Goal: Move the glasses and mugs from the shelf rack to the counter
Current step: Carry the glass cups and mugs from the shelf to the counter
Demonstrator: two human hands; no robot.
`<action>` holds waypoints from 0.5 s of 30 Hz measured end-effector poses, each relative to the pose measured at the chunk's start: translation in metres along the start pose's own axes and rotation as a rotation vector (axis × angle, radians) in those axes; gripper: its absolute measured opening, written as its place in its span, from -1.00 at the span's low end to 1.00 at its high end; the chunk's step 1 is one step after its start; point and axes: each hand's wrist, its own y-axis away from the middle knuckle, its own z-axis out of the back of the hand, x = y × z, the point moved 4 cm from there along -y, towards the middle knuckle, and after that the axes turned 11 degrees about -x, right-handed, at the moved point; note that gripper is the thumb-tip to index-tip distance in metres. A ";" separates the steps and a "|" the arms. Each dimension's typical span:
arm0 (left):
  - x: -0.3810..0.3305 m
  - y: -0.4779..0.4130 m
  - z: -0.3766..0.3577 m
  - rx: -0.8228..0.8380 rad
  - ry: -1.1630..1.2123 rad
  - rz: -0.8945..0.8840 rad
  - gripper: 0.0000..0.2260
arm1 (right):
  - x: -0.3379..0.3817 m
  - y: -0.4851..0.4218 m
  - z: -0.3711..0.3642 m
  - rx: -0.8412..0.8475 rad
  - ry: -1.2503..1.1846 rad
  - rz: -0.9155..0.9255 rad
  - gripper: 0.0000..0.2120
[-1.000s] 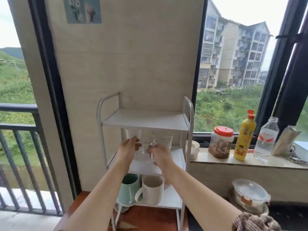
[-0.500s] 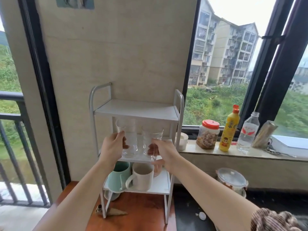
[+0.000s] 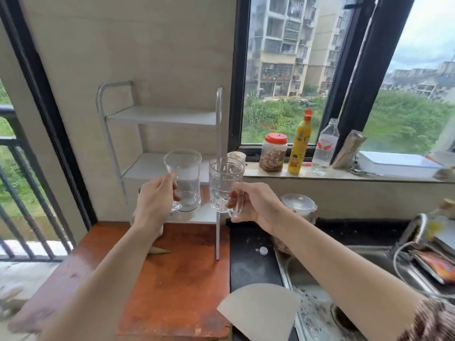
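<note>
Head view: mugs now lifted off shelf rack. Your left hand fingers clamp smooth glass mug, right hand fingers clamp dimpled glass mug; both clear, upright.

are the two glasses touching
Apart. The head view shows a strip of shelf rack between the left glass, held by the left hand, and the right glass, in the right hand.

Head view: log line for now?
left hand: smooth clear glass mug | right hand: ribbed clear glass mug | both off white shelf rack
</note>
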 end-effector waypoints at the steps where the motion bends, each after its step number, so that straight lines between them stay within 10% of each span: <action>1: -0.002 0.017 -0.009 0.012 0.009 -0.012 -0.67 | -0.003 0.010 0.019 -0.026 -0.001 0.000 -0.79; 15: 0.001 0.313 -0.194 0.403 0.018 0.154 -0.71 | -0.076 0.212 0.316 -0.504 -0.004 -0.050 -0.75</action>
